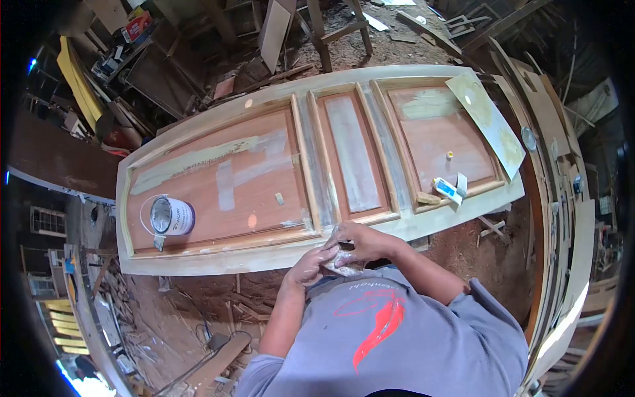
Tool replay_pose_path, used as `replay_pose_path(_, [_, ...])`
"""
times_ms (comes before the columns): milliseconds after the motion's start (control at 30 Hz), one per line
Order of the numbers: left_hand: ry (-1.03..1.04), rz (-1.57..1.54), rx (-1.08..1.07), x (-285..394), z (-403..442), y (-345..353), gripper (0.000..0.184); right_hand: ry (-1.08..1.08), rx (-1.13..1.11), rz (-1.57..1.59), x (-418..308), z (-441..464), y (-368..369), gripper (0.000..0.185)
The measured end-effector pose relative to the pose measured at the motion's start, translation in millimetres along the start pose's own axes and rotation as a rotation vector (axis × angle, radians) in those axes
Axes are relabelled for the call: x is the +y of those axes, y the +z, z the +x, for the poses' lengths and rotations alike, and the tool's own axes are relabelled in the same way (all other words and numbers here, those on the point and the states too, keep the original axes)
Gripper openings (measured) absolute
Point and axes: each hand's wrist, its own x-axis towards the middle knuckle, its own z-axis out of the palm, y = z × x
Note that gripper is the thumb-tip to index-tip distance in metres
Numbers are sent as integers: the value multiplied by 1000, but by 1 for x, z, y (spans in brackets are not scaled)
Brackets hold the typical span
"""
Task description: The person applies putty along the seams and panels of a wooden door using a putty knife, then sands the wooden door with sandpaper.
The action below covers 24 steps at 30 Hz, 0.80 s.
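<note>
In the head view, both hands meet in front of my shirt, beside the near edge of a panelled wooden door (301,159) lying flat. My left hand (309,266) has its fingers closed on a pale, white-smeared piece (344,268) whose kind I cannot make out. My right hand (360,241) is curled over the same piece, and white smears coat its fingers. Pale filler patches streak the door's recessed panels. On the left panel stands an uncovered can (178,218) with a wire handle. A blue-and-white tube (447,191) lies on the right panel.
A thin, stained board (488,126) rests across the door's right end. Near the tube are a flat scraper (462,182), a small yellow cap (450,155) and a tan block (428,198). Long boards (562,172) lean at the right. Wood scraps litter the floor (172,317).
</note>
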Motion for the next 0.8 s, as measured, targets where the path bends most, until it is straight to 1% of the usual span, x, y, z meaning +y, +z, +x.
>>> replay_pose_path(100, [267,156,170,-12,17,23,44,-152,122,-43,68,-15,-35,47])
replay_pose_path(133, [422,343,359,-14,20,28,41,-91,248,-24,82,-19,-54,43])
replay_pose_path(233, [734,659,833,-14,26,30,43,47,694,-216,157,-14,-114,38])
replay_pose_path(267, [741,735,932,-13,29,30,44,96,833,-314,175,-9,-137,37])
replay_pose_path(333, [747,888,1123,-9,37,29,45,140,979,-540,208,-1,-181,38])
replay_pose_path(433, [494,986,1118,8,61,31,49,390,1134,-574,234,31,-212,44])
replay_pose_path(467, [500,1094,1111,-4,82,3,49,388,1114,-620,243,44,-220,48])
replay_pose_path(567, [601,1300,1048,-20,127,-32,60,396,1050,-749,269,66,-232,60])
replay_pose_path(600, [628,1232,1033,-7,128,-15,56,397,1023,-782,276,70,-235,66])
replay_pose_path(633, [645,1201,1041,-1,134,-14,56,398,992,-816,280,74,-237,71])
replay_pose_path(700, [657,1131,1061,-3,140,-19,57,357,959,-848,280,73,-235,77])
replay_pose_path(800, [856,1274,1126,17,168,-36,55,317,927,-891,273,78,-232,82])
